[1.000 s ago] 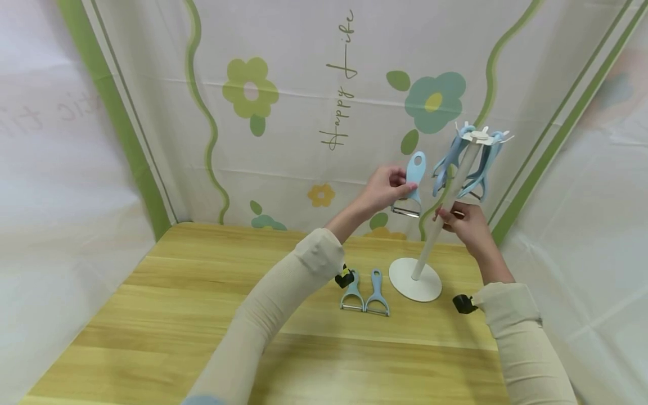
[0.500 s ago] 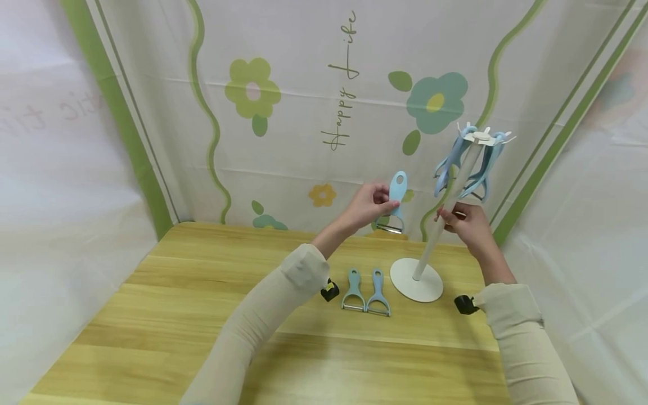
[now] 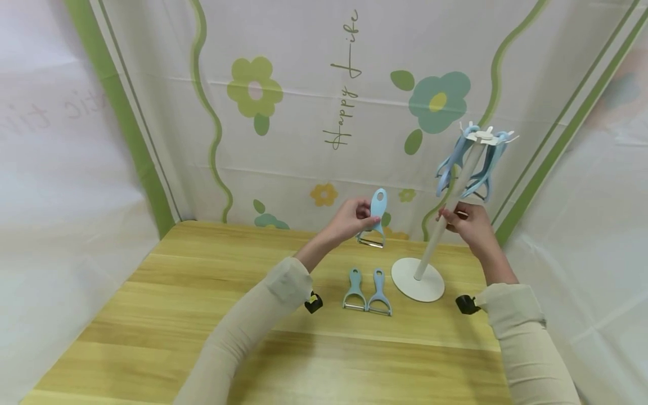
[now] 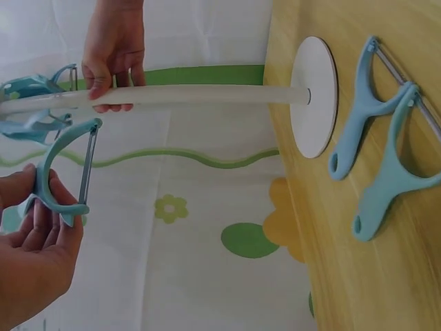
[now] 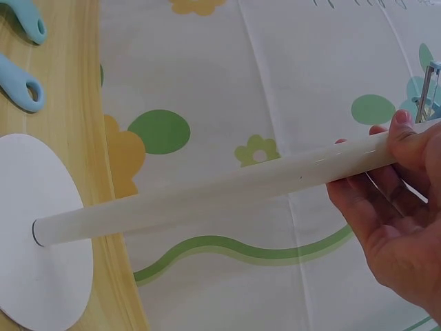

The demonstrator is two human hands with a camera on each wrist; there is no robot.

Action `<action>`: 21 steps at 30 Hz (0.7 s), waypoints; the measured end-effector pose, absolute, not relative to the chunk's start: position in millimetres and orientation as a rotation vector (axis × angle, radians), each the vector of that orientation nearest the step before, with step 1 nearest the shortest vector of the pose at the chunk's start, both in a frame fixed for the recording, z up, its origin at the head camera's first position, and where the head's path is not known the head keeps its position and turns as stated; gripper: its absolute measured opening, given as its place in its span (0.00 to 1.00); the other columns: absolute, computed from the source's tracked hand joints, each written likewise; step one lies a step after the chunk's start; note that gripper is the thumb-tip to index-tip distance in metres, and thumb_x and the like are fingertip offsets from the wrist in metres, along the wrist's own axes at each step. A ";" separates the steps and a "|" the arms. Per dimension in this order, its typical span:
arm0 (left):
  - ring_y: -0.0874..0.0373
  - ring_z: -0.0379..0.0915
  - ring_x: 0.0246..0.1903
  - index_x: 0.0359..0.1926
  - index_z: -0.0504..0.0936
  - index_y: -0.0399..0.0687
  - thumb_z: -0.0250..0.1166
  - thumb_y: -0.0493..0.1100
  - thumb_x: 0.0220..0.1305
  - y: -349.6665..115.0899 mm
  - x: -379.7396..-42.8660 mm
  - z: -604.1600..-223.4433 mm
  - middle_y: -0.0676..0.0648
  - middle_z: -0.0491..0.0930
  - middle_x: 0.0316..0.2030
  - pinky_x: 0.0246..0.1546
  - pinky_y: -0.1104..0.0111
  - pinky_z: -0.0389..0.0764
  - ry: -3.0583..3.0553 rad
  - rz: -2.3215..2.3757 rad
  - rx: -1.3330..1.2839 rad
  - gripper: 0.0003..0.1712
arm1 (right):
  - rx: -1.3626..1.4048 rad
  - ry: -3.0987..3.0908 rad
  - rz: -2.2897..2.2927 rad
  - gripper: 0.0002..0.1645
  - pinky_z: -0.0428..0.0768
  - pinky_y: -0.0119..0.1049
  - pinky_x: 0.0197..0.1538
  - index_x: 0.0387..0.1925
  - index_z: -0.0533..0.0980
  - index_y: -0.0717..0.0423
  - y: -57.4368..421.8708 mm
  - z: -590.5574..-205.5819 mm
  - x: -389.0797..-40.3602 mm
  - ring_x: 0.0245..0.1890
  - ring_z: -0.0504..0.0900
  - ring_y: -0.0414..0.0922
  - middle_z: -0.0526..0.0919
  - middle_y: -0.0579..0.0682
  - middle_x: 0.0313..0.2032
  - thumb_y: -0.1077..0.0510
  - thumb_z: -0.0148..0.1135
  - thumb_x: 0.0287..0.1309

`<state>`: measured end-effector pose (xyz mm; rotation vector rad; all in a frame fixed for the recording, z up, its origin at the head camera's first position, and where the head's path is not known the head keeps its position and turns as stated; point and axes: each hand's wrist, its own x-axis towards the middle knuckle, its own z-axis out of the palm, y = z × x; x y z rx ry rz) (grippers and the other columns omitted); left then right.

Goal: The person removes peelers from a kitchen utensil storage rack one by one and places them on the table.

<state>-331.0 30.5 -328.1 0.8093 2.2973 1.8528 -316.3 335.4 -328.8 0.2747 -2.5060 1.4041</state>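
Left of the stand point(image 3: 430, 250), two peelers point(image 3: 379, 284) lie side by side on the table point(image 3: 202, 315), whose back edge runs behind the stand. My left hand point(image 3: 352, 216) pinches a light-blue peeler point(image 3: 377, 208) mid-air, an open gap left of the stand, which my right hand point(image 3: 468, 223) grips; behind it, the curtain point(image 3: 298, 140) reads "Happy Life".

Overlapped peelers, cropped stand
Toward two o'clock in the head view, hanging peelers point(image 3: 458, 151) overlap beyond counting; lettering point(image 3: 35, 115) past nine is blurred. The left wrist view cuts off the top of the stand point(image 4: 207, 94) past nine; the right wrist view crops the base point(image 5: 41, 276) past eight, the right hand point(image 5: 406, 241) past three.
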 end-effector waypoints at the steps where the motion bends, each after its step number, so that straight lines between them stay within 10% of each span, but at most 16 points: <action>1: 0.64 0.77 0.31 0.49 0.78 0.30 0.65 0.32 0.65 28.6 -330.8 -330.3 0.46 0.80 0.31 0.36 0.76 0.81 2.296 1.852 0.793 0.13 | 0.270 -2.510 1.401 0.23 0.83 0.24 0.42 0.53 0.75 0.72 335.4 -328.6 -316.1 0.39 0.82 0.30 0.83 0.35 0.33 0.53 0.54 0.73; 21: 0.62 0.79 0.31 0.47 0.79 0.32 0.66 0.32 0.64 5.7 -322.4 -368.5 0.43 0.83 0.34 0.37 0.73 0.83 2.317 1.779 0.688 0.12 | 0.269 -2.515 1.396 0.24 0.82 0.21 0.42 0.54 0.75 0.72 335.7 -328.7 -316.2 0.39 0.80 0.28 0.82 0.32 0.32 0.53 0.54 0.73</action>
